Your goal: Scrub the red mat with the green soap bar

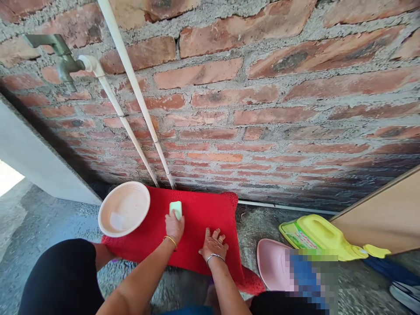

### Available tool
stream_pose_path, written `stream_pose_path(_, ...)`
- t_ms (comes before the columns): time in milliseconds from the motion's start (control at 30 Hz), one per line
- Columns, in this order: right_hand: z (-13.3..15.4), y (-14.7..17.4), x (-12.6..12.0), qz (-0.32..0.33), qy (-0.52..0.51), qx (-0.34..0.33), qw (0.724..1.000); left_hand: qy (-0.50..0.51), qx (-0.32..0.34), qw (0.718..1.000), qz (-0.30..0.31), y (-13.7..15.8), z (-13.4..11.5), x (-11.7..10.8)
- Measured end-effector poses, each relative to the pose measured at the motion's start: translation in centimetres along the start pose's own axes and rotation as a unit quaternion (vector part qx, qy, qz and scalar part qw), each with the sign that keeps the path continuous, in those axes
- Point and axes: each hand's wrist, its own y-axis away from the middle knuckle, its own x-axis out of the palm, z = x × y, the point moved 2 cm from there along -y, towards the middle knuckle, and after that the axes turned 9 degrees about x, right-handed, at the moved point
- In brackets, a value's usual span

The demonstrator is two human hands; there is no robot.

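Spread over a low surface in front of me is a red cloth (200, 210), with one corner hanging down at the lower right. My left hand (174, 226) is closed around a pale green bar of soap (176, 209), whose far end shows past the fingers against the cloth. To the right, my right hand (214, 246) lies flat on the cloth with its fingers spread and nothing in them. A pale pink basin (136, 205) with water in it stands on the cloth's left end.
A brick wall (216, 100) rises behind, carrying a tap (65, 61) and white pipes (141, 105). On the floor at the right are a pink plastic container (272, 262) and a yellow detergent bottle (324, 236) on its side. Boards stand at both sides.
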Motion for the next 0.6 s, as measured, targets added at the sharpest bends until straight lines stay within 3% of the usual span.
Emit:
stream_pose_path(100,-0.1,0.1,0.1,0.001,-0.002,-0.007,1.000,0.040,0.134,0.987,0.073,2.1,-4.5,2.1)
stream_pose_path(167,-0.2,0.1,0.1,0.004,-0.002,-0.007,1.000,0.058,0.172,0.979,0.091,2.4,-6.2,2.3)
stream_pose_path(267,-0.2,0.3,0.1,0.003,0.000,-0.003,1.000,0.052,0.130,0.988,0.063,0.3,-5.5,0.5)
stream_pose_path(433,0.0,0.3,0.1,-0.007,0.001,-0.005,1.000,0.015,-0.049,0.999,-0.009,-4.6,-2.1,-2.9)
stream_pose_path(500,0.0,0.2,0.2,-0.011,0.001,-0.006,1.000,0.006,-0.075,0.997,-0.015,-5.0,-2.7,-2.7)
stream_pose_path(600,0.0,0.0,0.4,-0.012,0.001,-0.004,1.000,0.002,-0.027,0.999,0.036,-3.3,-6.3,-0.6)
